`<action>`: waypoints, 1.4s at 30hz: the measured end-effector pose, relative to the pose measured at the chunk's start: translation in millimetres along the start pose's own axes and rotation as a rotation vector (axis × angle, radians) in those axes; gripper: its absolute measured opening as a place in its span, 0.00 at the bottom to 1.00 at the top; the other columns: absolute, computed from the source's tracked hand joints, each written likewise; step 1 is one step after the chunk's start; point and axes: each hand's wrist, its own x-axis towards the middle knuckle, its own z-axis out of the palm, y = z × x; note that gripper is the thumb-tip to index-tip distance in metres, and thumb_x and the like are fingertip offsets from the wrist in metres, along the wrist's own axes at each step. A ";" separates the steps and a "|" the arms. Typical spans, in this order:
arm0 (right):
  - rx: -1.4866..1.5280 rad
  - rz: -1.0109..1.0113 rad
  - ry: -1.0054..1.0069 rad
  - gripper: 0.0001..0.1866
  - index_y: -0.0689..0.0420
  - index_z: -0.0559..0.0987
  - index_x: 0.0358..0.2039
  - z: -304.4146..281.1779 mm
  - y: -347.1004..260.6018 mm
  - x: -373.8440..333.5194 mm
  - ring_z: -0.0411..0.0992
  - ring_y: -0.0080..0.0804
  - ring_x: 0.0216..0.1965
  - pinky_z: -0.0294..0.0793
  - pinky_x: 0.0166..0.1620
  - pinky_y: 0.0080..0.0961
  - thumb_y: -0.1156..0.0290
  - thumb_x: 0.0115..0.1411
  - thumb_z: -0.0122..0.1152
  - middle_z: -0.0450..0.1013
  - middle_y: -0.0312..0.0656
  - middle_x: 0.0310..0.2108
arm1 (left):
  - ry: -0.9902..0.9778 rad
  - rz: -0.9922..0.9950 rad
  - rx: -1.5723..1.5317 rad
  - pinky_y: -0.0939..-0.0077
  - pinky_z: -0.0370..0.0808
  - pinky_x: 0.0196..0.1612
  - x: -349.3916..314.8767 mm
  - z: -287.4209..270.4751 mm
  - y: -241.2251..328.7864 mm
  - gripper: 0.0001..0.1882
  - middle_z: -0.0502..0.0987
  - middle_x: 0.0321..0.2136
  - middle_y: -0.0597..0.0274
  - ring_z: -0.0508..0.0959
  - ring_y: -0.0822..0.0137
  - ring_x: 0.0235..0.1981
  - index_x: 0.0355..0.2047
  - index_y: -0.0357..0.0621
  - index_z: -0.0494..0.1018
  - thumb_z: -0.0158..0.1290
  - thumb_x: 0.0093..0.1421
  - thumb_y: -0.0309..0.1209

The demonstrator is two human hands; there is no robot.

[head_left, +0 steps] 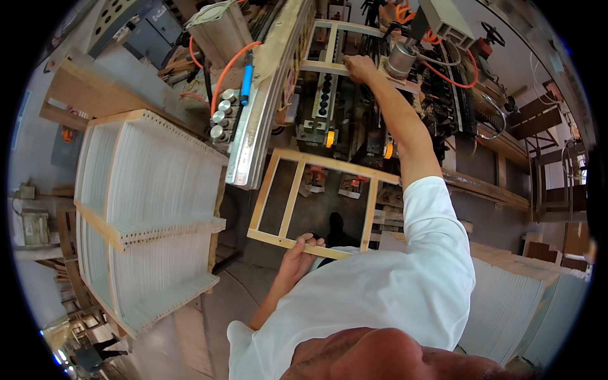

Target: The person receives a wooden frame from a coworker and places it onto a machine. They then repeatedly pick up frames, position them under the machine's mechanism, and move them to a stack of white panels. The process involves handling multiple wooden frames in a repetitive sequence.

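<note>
My left hand point(296, 258) is closed round the near rail of a light wooden frame point(288, 201), which hangs tilted in front of my body. The frame is a rectangle with a crossbar near its left end. My right arm reaches far forward, and my right hand point(362, 68) grips the near rail of a second wooden frame point(323, 66) lying on the machine point(316, 126). Some of that hand's fingers are hidden behind the hand itself. Beside it, to the right, stands a metal cylinder point(401, 60) on the machine.
At my left rises a tall stack of white-faced frames point(164, 177). More stacked panels point(506, 297) stand at the right. A metal beam point(253, 139) with round knobs point(220, 117) and an orange hose point(225, 73) borders the machine. Another person point(92, 356) is far off at lower left.
</note>
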 end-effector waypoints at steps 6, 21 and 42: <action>-0.115 -0.018 -0.096 0.13 0.55 0.77 0.39 -29.1 -13.5 -8.4 0.74 0.45 0.44 0.64 0.50 0.45 0.73 0.51 0.58 0.77 0.46 0.38 | 0.290 0.127 -0.101 0.56 0.69 0.56 21.0 -49.5 1.4 0.08 0.77 0.28 0.59 0.76 0.56 0.42 0.34 0.40 0.73 0.51 0.63 0.32; -0.227 -0.096 0.001 0.27 0.53 0.77 0.39 -20.1 6.0 0.5 0.71 0.44 0.46 0.61 0.51 0.42 0.61 0.36 0.75 0.75 0.44 0.39 | 0.702 0.318 0.135 0.48 0.62 0.56 40.2 -96.1 -19.2 0.23 0.74 0.45 0.64 0.72 0.62 0.52 0.54 0.46 0.66 0.54 0.60 0.37; -0.229 -0.064 -0.071 0.32 0.53 0.74 0.46 -45.3 -11.6 -12.3 0.70 0.49 0.50 0.64 0.53 0.46 0.55 0.41 0.73 0.74 0.47 0.46 | 0.553 0.595 0.649 0.70 0.74 0.49 -105.4 40.1 -17.2 0.15 0.77 0.44 0.55 0.76 0.63 0.48 0.46 0.38 0.71 0.55 0.58 0.26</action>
